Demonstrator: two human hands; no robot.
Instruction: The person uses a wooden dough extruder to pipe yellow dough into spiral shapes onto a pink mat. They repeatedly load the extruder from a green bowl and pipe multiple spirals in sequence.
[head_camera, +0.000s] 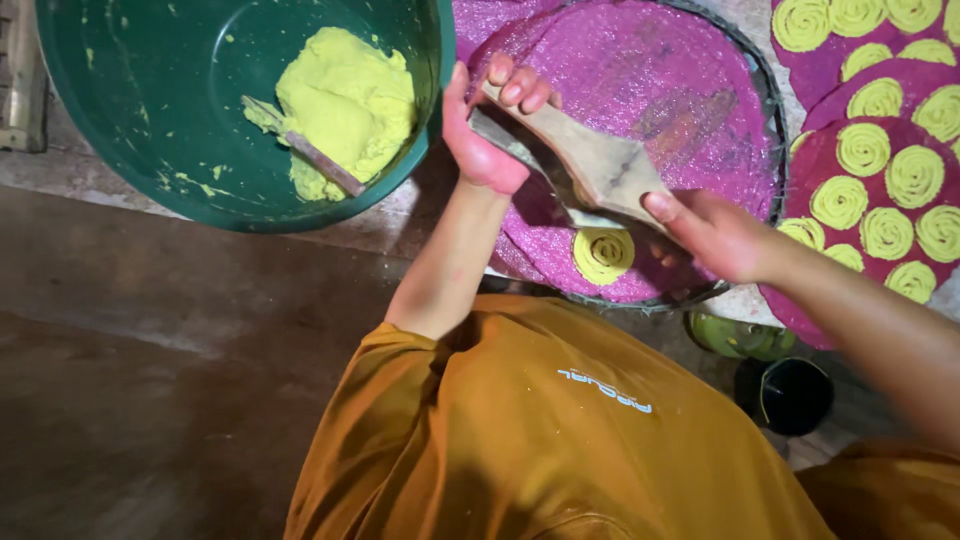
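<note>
My left hand (482, 140) grips the upper handles of a wooden dough press (600, 162). At the press's lower end, my right hand (712, 235) holds it over a round tray (770, 110) lined with a purple mesh mat (640, 60). One yellow dough spiral (603, 253) lies on the mat just below the press, near the tray's front edge. My orange shirt (560, 430) fills the bottom of the view.
A green basin (130, 110) at the upper left holds a lump of yellow dough (345, 100) with a flat tool (310, 155) stuck in it. Purple mats with several yellow spirals (880, 170) lie at the right. A green object (735, 335) and a black cup (785, 395) sit below them.
</note>
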